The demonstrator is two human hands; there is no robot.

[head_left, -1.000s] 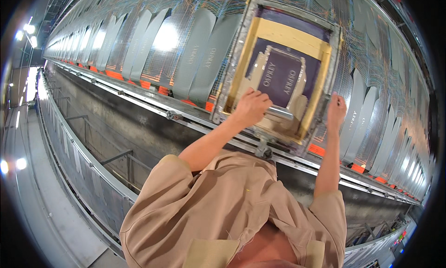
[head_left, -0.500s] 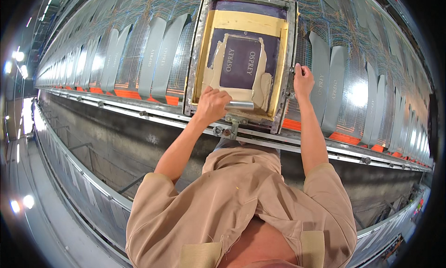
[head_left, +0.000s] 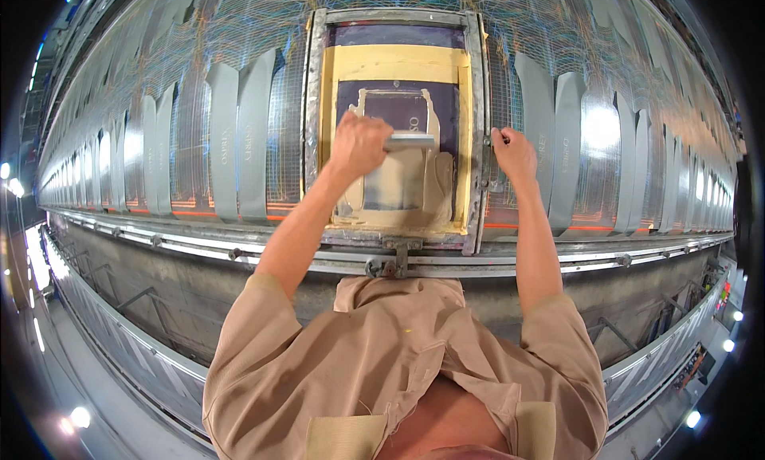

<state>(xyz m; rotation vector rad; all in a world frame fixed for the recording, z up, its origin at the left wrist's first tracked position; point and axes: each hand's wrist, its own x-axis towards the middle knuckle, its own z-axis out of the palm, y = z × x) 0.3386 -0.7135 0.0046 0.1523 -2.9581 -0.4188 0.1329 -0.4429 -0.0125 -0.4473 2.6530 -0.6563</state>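
A metal-framed printing screen (head_left: 476, 61) with yellow borders, a purple middle and pale beige paste (head_left: 439, 189) sits on the long work surface before me. My left hand (head_left: 360, 145) is closed on a squeegee (head_left: 414, 140) with a silver bar, held across the middle of the screen, partly over its lettering. Below the bar the middle is smeared with paste. My right hand (head_left: 514, 151) has curled fingers just outside the screen's right side, beside small fittings (head_left: 486, 183) on the frame; what it grips, if anything, is too small to make out.
Rows of grey cut pieces (head_left: 227, 141) with pale print lie on the glossy, grid-lined surface (head_left: 283, 165) either side. A metal rail (head_left: 558, 261) with stops runs along the near edge, a bracket (head_left: 394, 261) at the screen's foot. A trough (head_left: 159, 285) lies below.
My left hand has moved the squeegee up the screen from its lower part, leaving paste over the middle. The view has turned, so the screen now looks square-on; my right hand stays beside it.
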